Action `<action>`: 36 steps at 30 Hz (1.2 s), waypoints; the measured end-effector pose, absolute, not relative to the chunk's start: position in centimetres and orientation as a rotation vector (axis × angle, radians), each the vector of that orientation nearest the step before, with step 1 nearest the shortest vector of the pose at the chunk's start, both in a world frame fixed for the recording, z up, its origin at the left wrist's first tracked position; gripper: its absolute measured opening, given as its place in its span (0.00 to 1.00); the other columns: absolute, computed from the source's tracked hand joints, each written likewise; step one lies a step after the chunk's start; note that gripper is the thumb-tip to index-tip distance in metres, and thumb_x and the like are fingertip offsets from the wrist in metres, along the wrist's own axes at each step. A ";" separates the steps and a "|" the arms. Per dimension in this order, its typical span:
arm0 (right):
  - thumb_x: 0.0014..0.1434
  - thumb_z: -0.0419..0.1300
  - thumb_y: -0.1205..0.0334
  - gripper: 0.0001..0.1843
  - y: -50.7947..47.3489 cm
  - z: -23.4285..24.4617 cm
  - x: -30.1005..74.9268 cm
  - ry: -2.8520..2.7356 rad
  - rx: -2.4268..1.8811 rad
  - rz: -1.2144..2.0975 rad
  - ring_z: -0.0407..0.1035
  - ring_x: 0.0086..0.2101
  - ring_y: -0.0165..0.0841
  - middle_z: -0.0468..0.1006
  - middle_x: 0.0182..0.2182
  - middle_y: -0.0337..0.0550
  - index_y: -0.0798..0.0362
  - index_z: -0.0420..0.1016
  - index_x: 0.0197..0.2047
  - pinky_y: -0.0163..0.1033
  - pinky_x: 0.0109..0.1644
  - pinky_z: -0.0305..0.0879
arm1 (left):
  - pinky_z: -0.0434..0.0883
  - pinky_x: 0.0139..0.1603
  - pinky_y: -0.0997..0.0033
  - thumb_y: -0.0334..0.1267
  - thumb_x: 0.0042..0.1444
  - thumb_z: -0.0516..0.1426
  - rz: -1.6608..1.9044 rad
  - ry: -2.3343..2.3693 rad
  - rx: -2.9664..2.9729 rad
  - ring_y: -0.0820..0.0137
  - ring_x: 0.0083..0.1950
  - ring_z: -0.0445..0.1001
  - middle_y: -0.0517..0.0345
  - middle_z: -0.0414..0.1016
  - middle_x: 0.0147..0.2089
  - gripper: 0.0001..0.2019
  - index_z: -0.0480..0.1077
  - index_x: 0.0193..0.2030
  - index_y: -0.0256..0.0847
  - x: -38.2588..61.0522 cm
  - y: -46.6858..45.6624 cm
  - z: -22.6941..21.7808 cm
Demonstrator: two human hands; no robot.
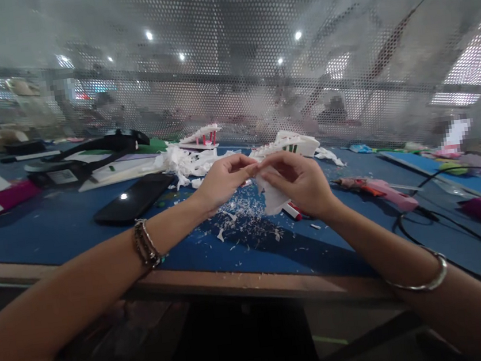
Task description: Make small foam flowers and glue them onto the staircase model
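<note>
Over the blue tabletop (177,234), both hands meet at their fingertips. In a pinch, my right hand (304,182) holds a thin white piece of tissue-like paper (274,198), which hangs below its fingers. My left hand (225,179) is also closed in a pinch, its fingertips against those of the right. Whatever lies between the left fingertips is too small to make out. Small white shreds (244,215) are scattered under the hands. A red-and-white marker (293,211) lies below the right hand, partly covered by the paper.
Torn white paper (188,162) is heaped behind my left hand, near a black phone (135,198). White models (203,137) stand farther back. To the right lies a pink glue gun (380,190) with a looping black cable (448,217). A perforated metal screen (227,60) rises behind the table.
</note>
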State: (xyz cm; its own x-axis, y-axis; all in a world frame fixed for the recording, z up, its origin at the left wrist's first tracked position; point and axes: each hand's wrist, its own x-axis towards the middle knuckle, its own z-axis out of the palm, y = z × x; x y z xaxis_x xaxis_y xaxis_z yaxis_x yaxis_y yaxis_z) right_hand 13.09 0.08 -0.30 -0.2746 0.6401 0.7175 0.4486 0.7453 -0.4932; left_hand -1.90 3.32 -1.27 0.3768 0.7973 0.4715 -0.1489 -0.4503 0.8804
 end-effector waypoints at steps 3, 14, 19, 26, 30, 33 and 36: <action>0.50 0.56 0.64 0.05 0.2 -0.1 13.7 -1.967 -0.860 0.134 0.66 0.30 0.28 0.72 0.29 0.40 0.54 0.70 0.32 0.35 0.32 0.61 | 0.60 0.28 0.79 0.36 0.45 0.58 1.190 0.575 1.642 0.79 0.26 0.62 0.62 0.65 0.24 0.05 0.67 0.25 0.37 -2.0 3.5 -1.3; 0.50 0.57 0.63 0.05 0.0 0.4 14.1 -2.050 -0.880 -0.125 0.64 0.26 0.27 0.72 0.24 0.39 0.54 0.71 0.27 0.34 0.30 0.60 | 0.64 0.28 0.77 0.37 0.44 0.58 1.085 0.534 1.657 0.77 0.25 0.66 0.60 0.68 0.23 0.06 0.69 0.24 0.36 -2.0 3.5 -1.5; 0.51 0.56 0.61 0.06 0.3 0.2 14.2 -2.041 -0.934 -0.097 0.62 0.25 0.26 0.71 0.23 0.39 0.55 0.70 0.27 0.33 0.28 0.58 | 0.65 0.32 0.76 0.34 0.45 0.57 1.134 0.560 1.784 0.76 0.27 0.67 0.60 0.70 0.25 0.03 0.70 0.27 0.36 -2.1 3.3 -1.4; 0.49 0.57 0.60 0.07 0.4 0.3 14.2 -2.052 -1.012 -0.048 0.59 0.22 0.25 0.68 0.20 0.37 0.55 0.67 0.25 0.33 0.26 0.55 | 0.67 0.31 0.75 0.34 0.46 0.55 1.162 0.596 2.092 0.74 0.29 0.69 0.56 0.71 0.28 0.06 0.69 0.30 0.35 -2.2 2.9 -1.2; 0.49 0.57 0.60 0.08 0.3 0.2 14.1 -2.025 -1.021 0.026 0.58 0.22 0.24 0.67 0.20 0.36 0.55 0.66 0.24 0.32 0.25 0.55 | 0.68 0.30 0.75 0.37 0.45 0.56 1.133 0.569 2.098 0.73 0.29 0.69 0.54 0.70 0.28 0.09 0.68 0.31 0.33 -2.2 2.9 -1.3; 0.49 0.57 0.60 0.08 0.3 0.2 14.0 -2.000 -1.013 0.071 0.57 0.21 0.23 0.67 0.19 0.36 0.55 0.66 0.24 0.32 0.24 0.54 | 0.67 0.30 0.75 0.38 0.46 0.56 1.166 0.564 2.107 0.73 0.29 0.69 0.55 0.70 0.28 0.09 0.68 0.30 0.33 -2.1 3.0 -1.3; 0.49 0.57 0.60 0.08 0.4 0.2 14.1 -1.967 -0.996 0.259 0.57 0.20 0.23 0.66 0.19 0.35 0.56 0.66 0.24 0.31 0.23 0.53 | 0.65 0.29 0.75 0.37 0.46 0.56 1.171 0.569 2.098 0.75 0.27 0.68 0.56 0.70 0.27 0.08 0.68 0.31 0.34 -2.2 3.3 -1.3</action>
